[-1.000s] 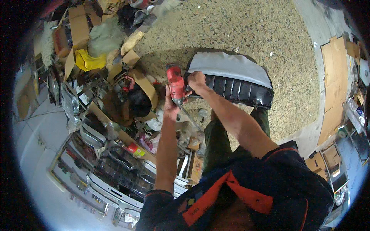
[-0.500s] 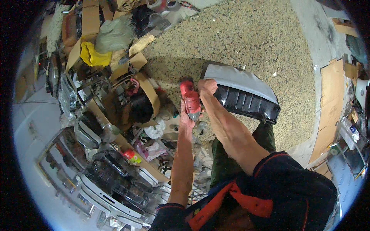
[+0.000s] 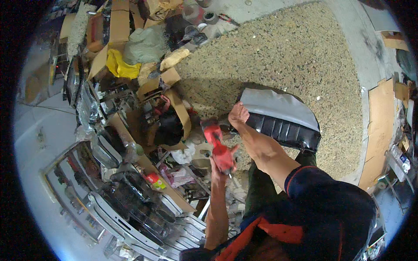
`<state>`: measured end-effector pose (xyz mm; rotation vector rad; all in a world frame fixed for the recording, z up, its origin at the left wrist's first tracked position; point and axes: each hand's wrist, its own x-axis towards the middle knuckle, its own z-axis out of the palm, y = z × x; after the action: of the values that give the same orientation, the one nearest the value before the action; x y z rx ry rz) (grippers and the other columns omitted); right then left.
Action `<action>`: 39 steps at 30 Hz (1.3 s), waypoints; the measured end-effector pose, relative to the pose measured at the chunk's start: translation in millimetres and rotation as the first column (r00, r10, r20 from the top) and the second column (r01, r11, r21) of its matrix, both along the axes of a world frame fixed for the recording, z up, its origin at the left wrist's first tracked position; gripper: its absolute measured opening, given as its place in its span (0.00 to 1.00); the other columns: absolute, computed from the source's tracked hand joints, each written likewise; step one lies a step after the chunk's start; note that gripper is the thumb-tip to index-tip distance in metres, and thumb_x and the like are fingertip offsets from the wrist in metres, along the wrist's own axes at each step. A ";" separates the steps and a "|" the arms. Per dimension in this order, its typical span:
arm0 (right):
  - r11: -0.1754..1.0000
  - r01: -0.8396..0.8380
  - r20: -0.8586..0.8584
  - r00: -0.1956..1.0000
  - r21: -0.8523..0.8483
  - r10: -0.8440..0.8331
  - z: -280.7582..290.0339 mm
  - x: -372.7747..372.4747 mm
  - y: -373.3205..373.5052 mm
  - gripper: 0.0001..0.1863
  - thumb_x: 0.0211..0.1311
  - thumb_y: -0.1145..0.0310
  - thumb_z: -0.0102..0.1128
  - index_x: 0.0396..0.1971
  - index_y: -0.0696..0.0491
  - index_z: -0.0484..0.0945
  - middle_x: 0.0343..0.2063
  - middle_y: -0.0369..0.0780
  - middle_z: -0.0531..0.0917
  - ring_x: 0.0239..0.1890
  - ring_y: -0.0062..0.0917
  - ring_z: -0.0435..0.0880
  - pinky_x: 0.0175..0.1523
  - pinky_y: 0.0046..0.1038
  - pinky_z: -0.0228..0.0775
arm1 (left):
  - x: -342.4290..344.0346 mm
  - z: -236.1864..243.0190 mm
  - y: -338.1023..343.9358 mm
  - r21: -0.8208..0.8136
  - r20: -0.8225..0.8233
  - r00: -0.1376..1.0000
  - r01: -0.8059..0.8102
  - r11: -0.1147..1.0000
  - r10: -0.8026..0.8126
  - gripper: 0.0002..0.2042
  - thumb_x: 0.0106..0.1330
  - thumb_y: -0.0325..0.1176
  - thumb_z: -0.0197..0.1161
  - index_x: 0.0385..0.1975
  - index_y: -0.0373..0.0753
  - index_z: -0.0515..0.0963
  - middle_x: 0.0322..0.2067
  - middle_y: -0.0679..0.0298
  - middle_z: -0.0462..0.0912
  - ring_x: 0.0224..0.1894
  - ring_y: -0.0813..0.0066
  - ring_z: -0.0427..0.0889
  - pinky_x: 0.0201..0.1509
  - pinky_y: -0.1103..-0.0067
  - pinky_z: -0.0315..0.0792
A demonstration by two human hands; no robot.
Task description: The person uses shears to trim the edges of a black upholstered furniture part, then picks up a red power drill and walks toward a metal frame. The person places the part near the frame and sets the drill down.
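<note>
A red and black cordless drill (image 3: pixel 223 157) lies in my left hand (image 3: pixel 217 169), which is wrapped round its body. Its bit end points back toward me, and the dark base is at the far end, blurred by motion. To the right and a little farther away, my right hand (image 3: pixel 238 115) is closed, with its fingers curled in. Whatever it holds, if anything, is hidden. That hand is nearest to a seat-like padded piece (image 3: pixel 281 108), with a smooth grey side and a black ribbed side (image 3: pixel 278 132). The piece rests in front of my legs.
To the left, a torn cardboard box (image 3: pixel 180 115) sits among clutter. A yellow bag (image 3: pixel 122 65) and a greyish plastic bag (image 3: pixel 143 45) lie farther off. Speckled floor (image 3: pixel 296 48) stretches ahead; a cardboard sheet (image 3: pixel 379 130) lies at the right. White panels (image 3: pixel 126 226) are stacked lower left.
My left hand has drawn the drill nearer to my body. My right hand has parted from beside the drill and stays closed. The whole view has shifted slightly.
</note>
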<state>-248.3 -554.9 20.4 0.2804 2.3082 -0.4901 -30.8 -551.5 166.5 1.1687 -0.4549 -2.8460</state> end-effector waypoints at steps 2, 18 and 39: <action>0.995 -0.095 0.013 0.995 -0.026 0.096 2.6 -2.0 8.5 0.17 0.63 0.60 0.62 0.44 0.58 0.76 0.39 0.50 0.86 0.45 0.44 0.87 0.47 0.42 0.81 | 25.3 22.7 4.5 -0.146 -0.039 0.994 0.096 0.985 -0.103 0.43 0.64 0.76 0.45 0.66 0.46 0.63 0.65 0.42 0.69 0.32 0.60 0.86 0.27 0.72 0.80; 0.909 0.106 -0.052 0.989 -0.403 -0.138 97.2 -87.4 299.3 0.16 0.39 0.72 0.76 0.26 0.55 0.76 0.23 0.34 0.77 0.27 0.21 0.74 0.32 0.31 0.67 | 121.1 95.0 24.4 -0.018 0.430 0.883 0.218 0.976 -0.190 0.40 0.68 0.72 0.47 0.60 0.39 0.73 0.44 0.49 0.85 0.30 0.63 0.85 0.29 0.71 0.79; 0.805 0.244 -0.261 0.862 -0.540 -0.436 102.7 -0.3 689.6 0.11 0.49 0.67 0.70 0.34 0.50 0.81 0.30 0.48 0.85 0.37 0.49 0.83 0.41 0.44 0.74 | -35.0 188.9 152.8 -0.182 0.814 0.365 0.900 0.397 -0.453 0.35 0.66 0.69 0.55 0.52 0.39 0.77 0.33 0.59 0.86 0.27 0.66 0.85 0.28 0.69 0.80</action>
<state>-248.6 134.7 123.1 0.3852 2.3911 -1.4067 -65.7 -398.7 355.4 2.1410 -2.3258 -2.1127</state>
